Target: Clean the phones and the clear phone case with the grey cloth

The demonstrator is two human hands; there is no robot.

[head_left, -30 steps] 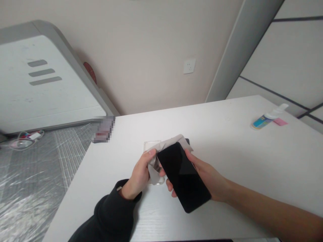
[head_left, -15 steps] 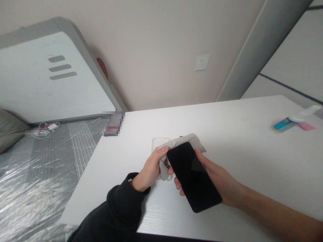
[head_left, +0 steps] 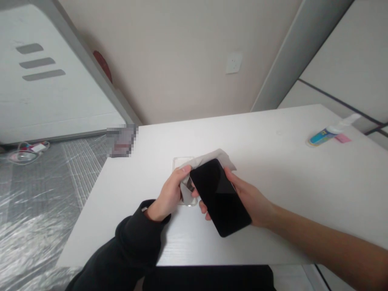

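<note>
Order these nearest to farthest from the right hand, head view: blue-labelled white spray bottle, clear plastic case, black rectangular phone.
1. Black rectangular phone, held in the right hand.
2. Clear plastic case, left, partly hidden.
3. White spray bottle, far off rightward.

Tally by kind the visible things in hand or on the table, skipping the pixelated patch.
Phone: 1
Cloth: 1
Clear case: 1
Bottle: 1
Pink item: 1
Total: 5
</note>
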